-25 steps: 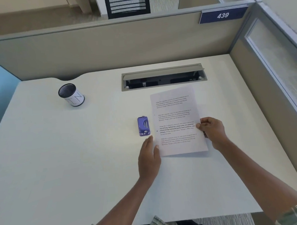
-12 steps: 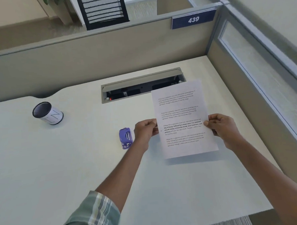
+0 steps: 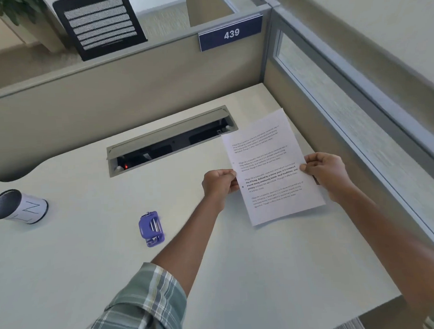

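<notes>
A white sheet of paper (image 3: 268,159) with several printed paragraphs is held up above the right part of the desk. My left hand (image 3: 218,185) pinches its left edge and my right hand (image 3: 327,172) pinches its right edge. A small purple hole punch (image 3: 151,228) lies on the desk, left of my left forearm and apart from it.
The pale desk (image 3: 78,270) has an open cable tray (image 3: 170,141) at the back. A black-and-white mesh cup (image 3: 16,206) stands at the far left. Beige partition walls with a blue sign "439" (image 3: 231,34) close the back and right.
The sheet lay on the desk under both hands; now it is lifted off, my left hand having taken hold of its left edge. The view has shifted right.
</notes>
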The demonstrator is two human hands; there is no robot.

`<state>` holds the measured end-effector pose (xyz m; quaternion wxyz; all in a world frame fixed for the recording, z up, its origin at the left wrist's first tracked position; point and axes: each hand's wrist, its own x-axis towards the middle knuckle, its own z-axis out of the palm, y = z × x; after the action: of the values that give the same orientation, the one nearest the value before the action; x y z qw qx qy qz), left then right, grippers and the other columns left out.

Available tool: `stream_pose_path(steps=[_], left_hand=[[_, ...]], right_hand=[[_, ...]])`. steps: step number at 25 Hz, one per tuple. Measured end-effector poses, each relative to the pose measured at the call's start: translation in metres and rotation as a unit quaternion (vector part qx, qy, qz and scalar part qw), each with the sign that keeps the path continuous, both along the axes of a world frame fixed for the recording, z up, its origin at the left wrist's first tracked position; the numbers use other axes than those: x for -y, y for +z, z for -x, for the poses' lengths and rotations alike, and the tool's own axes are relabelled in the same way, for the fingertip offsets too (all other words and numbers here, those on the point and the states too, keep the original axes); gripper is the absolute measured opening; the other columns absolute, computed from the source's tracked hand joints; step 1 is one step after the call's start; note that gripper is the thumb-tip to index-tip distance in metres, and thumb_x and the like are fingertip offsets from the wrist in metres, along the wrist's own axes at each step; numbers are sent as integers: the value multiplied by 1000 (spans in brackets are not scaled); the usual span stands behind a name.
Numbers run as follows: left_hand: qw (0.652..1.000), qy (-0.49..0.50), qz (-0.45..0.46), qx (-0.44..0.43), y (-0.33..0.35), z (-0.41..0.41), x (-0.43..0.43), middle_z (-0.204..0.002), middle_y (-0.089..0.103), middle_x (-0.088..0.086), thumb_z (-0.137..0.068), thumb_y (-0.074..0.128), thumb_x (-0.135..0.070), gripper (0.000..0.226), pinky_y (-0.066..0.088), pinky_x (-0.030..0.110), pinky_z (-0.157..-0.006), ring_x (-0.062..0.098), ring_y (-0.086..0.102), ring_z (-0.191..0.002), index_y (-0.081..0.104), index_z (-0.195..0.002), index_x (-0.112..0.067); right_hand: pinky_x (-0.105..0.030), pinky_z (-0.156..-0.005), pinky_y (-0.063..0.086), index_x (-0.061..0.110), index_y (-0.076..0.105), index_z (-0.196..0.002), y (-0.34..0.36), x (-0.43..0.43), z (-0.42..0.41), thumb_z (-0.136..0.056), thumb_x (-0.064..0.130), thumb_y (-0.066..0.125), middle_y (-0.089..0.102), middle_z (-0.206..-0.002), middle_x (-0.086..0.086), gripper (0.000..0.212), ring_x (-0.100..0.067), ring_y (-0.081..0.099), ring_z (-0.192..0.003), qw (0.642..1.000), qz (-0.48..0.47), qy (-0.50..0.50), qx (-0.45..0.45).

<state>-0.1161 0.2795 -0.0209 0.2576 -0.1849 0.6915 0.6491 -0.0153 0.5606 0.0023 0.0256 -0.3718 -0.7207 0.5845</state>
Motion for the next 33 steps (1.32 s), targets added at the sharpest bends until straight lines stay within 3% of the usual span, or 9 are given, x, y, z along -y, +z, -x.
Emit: stream_pose_path(steps=[4, 8, 11, 14, 17, 20, 24, 30, 33], left_hand=[[1000, -10, 10, 10, -9, 6, -30, -105, 83, 23, -98, 73, -3, 15, 67, 27, -64, 26, 79, -79, 77, -108, 8], [1000, -7, 14, 25, -16, 8, -54, -102, 83, 22, -97, 72, 0, 14, 66, 28, -61, 27, 80, -75, 77, -107, 8], [999, 1, 19, 36, -23, 8, -65, -99, 83, 21, -97, 71, 0, 13, 70, 36, -72, 30, 82, -79, 77, -105, 8], [999, 13, 17, 48, -29, 8, -69, -98, 83, 22, -95, 71, 1, 12, 70, 44, -83, 35, 84, -90, 77, -104, 7], [998, 17, 21, 48, -32, 10, -71, -95, 84, 21, -94, 71, 1, 10, 71, 45, -82, 35, 85, -86, 77, -101, 6], [999, 18, 26, 44, -32, 11, -72, -91, 84, 20, -94, 71, 2, 10, 71, 39, -74, 29, 83, -73, 78, -100, 6], [999, 17, 26, 42, -31, 11, -71, -92, 83, 20, -94, 71, 2, 9, 69, 34, -67, 25, 81, -67, 78, -99, 6], [986, 27, 162, -24, -27, 4, -65, -73, 80, 15, -85, 66, -1, 22, 71, 46, -81, 25, 70, -59, 74, -66, -9], [983, 32, 176, -30, -25, -6, -46, -65, 73, 9, -88, 68, -10, 22, 69, 49, -86, 24, 66, -60, 74, -67, -12]], right_hand=[[-43, -88, 67, 15, 79, -98, -6, -19, 7, -90, 6, 84, 84, -100, -16, 12, -30, 81, -91, 998, -54, -16, 19], [-23, -65, 56, 25, 76, -89, -16, -29, 16, -92, 8, 83, 78, -81, 3, 18, -13, 74, -76, 992, -117, -17, 38], [-22, -61, 51, 12, 80, -103, -25, -33, 21, -95, 6, 77, 72, -74, 10, 10, -9, 66, -69, 984, -169, 6, 51], [-30, -75, 57, 3, 75, -118, -32, -33, 21, -99, 10, 72, 77, -99, -2, 21, -29, 75, -98, 972, -217, 35, 78], [-36, -72, 56, 1, 69, -112, -33, -25, 23, -101, 17, 68, 72, -112, -16, 20, -42, 69, -104, 952, -272, 77, 120], [-47, -99, 55, 3, 66, -122, -29, -14, 24, -102, 26, 69, 64, -132, -18, 30, -41, 60, -125, 903, -364, 130, 184], [-48, -105, 51, 2, 65, -125, -26, -5, 23, -102, 28, 70, 63, -136, -19, 35, -40, 56, -130, 881, -402, 146, 204], [-48, -104, 50, -3, 67, -115, -20, -2, 23, -104, 25, 68, 62, -132, -23, 30, -43, 54, -130, 875, -407, 154, 212], [-50, -102, 53, -6, 67, -116, -17, 2, 21, -104, 24, 67, 62, -131, -26, 32, -45, 55, -127, 892, -387, 131, 192]])
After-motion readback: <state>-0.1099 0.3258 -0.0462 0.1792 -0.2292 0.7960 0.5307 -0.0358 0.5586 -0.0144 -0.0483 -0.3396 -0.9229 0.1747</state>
